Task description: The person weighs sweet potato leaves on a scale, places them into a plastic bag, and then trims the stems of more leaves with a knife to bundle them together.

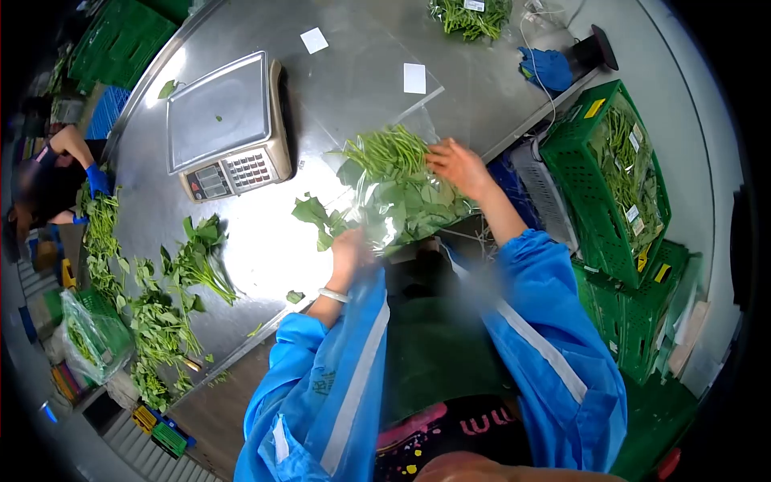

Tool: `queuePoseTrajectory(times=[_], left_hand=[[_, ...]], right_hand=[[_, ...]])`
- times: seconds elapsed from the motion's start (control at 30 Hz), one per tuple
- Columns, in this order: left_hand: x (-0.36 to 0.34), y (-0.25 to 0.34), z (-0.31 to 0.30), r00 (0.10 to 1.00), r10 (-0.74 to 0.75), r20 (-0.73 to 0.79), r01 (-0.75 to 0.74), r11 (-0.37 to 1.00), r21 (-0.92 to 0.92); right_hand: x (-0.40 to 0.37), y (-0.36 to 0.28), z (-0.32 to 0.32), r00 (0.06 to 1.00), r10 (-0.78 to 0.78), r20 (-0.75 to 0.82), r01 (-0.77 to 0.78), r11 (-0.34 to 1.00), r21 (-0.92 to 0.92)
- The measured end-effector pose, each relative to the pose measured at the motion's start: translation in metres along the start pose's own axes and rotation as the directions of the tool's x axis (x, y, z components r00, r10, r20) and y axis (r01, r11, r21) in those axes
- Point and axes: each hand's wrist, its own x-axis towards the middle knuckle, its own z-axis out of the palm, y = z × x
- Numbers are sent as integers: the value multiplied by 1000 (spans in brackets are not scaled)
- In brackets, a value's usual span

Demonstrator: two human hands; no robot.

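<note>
A clear plastic bag with a bunch of leafy greens in it lies at the table's near edge, the cut stems pointing away from me. My left hand, slightly blurred, is closed at the bag's lower left side. Some loose leaves stick out just beyond it. At the upper right of the bag, my right hand has its bent fingers closed on the plastic beside the stem ends. Its thumb is partly hidden.
A scale stands at the back left, white labels right of it. Loose greens lie left, near a co-worker's blue-gloved hand. A green crate of bagged greens is at right; another bag lies far back.
</note>
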Motion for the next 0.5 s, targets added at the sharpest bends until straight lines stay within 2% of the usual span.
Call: queuePoseTrajectory(times=[0.03, 0.07, 0.1, 0.13, 0.17, 0.2, 0.27, 0.3, 0.33, 0.37, 0.4, 0.43, 0.47, 0.5], left_hand=[[0, 0, 0, 938, 337, -78, -269, 854, 445], [-9, 12, 3, 772, 636, 13, -394, 461, 795], [-17, 30, 5, 770, 637, 28, -404, 454, 794], [-24, 49, 8, 726, 677, 120, -450, 336, 827], [-27, 59, 9, 680, 702, 210, -485, 217, 847], [-22, 60, 7, 681, 700, 217, -489, 214, 846], [-3, 59, 3, 558, 699, 447, -659, 47, 751], [2, 56, 3, 666, 626, 405, -622, 168, 765], [10, 58, 6, 693, 601, 399, -618, 210, 757], [21, 59, 4, 690, 583, 429, -625, 180, 760], [31, 64, 5, 644, 604, 469, -673, 157, 723], [37, 61, 4, 624, 685, 377, -669, 218, 711], [27, 83, 11, 632, 693, 348, -591, 141, 794], [21, 103, 22, 725, 646, 238, -484, 232, 844]], right_hand=[[-4, -5, -10, 1000, -8, -5, 8, 1000, 6], [-13, -9, -20, 957, -261, -127, 173, 865, -470], [-21, -14, -17, 846, -521, -111, 196, 499, -844], [-36, -15, -14, 840, -530, -117, 196, 499, -844], [-69, -19, 7, 829, -516, 216, 316, 114, -942], [-93, -19, 22, 779, -366, 509, 432, -274, -859], [-109, -8, 35, 775, -4, 632, 505, -597, -623], [-99, 4, 23, 742, -3, 670, 472, -708, -526], [-91, 9, 8, 720, 2, 694, 406, -812, -419], [-90, 4, 14, 748, -20, 663, 427, -750, -506], [-82, -6, 21, 770, -47, 637, 441, -683, -583], [-76, -16, 25, 720, -96, 687, 464, -670, -580], [-67, -27, 30, 657, -151, 739, 489, -661, -570], [-55, -43, 37, 678, -201, 707, 511, -563, -650]])
